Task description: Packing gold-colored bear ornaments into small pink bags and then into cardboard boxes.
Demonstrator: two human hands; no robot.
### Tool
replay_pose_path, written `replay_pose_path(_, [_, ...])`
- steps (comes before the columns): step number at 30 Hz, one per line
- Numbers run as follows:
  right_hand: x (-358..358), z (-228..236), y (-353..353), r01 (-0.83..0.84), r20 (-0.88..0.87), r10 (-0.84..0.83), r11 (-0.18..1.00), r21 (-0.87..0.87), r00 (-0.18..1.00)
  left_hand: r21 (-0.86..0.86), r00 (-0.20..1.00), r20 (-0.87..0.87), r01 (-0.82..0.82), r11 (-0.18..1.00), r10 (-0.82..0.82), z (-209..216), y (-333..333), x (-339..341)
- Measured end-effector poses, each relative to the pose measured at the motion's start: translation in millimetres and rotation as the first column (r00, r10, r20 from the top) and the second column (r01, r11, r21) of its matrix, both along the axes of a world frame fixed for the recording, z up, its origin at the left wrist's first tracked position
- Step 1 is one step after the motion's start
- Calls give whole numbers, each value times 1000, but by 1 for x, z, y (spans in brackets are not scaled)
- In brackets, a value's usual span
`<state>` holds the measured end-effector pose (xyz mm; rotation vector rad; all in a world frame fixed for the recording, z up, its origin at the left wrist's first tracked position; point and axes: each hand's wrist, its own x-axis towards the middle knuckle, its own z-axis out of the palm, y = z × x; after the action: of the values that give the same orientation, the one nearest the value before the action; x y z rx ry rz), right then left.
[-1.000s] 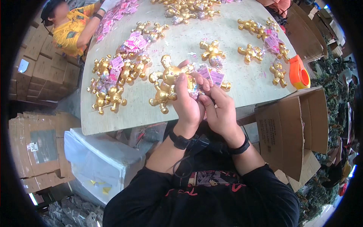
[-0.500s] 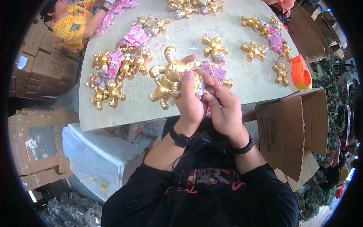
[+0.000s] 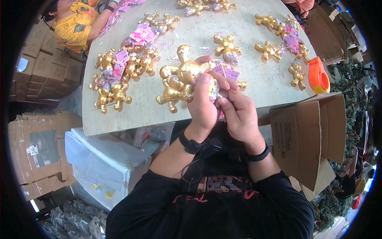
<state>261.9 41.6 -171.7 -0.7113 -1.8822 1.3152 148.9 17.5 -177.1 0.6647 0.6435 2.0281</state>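
Note:
Above the table's near edge, my left hand (image 3: pixel 202 105) is closed round a shiny gold gingerbread-man ornament (image 3: pixel 188 71), its thumb lying across the glittery part. Close against it is another gold figure (image 3: pixel 171 94); whether it is held too or rests on the table I cannot tell. My right hand (image 3: pixel 242 121) meets the left at the ornament's glittery end, thumb and fingers pinched together. What sits in that pinch is hidden. Beyond my fingers lies a pink printed tag (image 3: pixel 232 75) beside another gold limb.
Heaps of gold ornaments (image 3: pixel 119 93) with pink tags lie left; more (image 3: pixel 268 51) lie right. An orange tape roll (image 3: pixel 318 75) stands at the table's (image 3: pixel 159 117) right edge by an open carton (image 3: pixel 296 133). A person in yellow (image 3: pixel 77 26) works far left. A plastic-lined bin (image 3: pixel 105 163) stands near left.
The held ornament has tipped slightly and shifted a little right with my left hand. My right hand has moved slightly right and down, still against the left.

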Motion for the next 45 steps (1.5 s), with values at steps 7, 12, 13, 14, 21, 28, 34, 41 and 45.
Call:
replay_pose_path(7, [5,0,0,-40,-30,38,997,-71,999,-63,996,-88,-16,998,11,2,-3,4])
replay_pose_path(12, [11,5,-2,-150,-66,135,931,-334,989,-65,990,-131,-60,996,51,8,-8,8])
replay_pose_path(13, [12,7,-2,-152,-65,138,930,-336,988,-68,990,-129,-63,996,54,8,-9,7])
replay_pose_path(14, [13,9,-2,-187,-109,156,892,-412,982,-19,988,-152,-15,1000,12,7,-11,3])
replay_pose_path(21, [16,5,5,-327,-287,173,661,-675,942,-61,986,-163,24,998,-33,7,-10,6])
replay_pose_path(28, [20,-1,14,-428,-400,166,490,-760,901,-25,981,-161,105,994,-108,-1,-7,3])
replay_pose_path(34, [13,11,12,-452,-423,173,460,-764,890,23,984,-117,134,991,-131,-9,-7,-9])
replay_pose_path(41, [43,98,28,-192,-250,64,824,-532,966,-59,555,-832,-114,992,14,-11,-27,-24])
replay_pose_path(45, [85,168,62,-93,-287,-27,913,-396,958,159,392,-872,-338,928,292,-16,-15,-12])
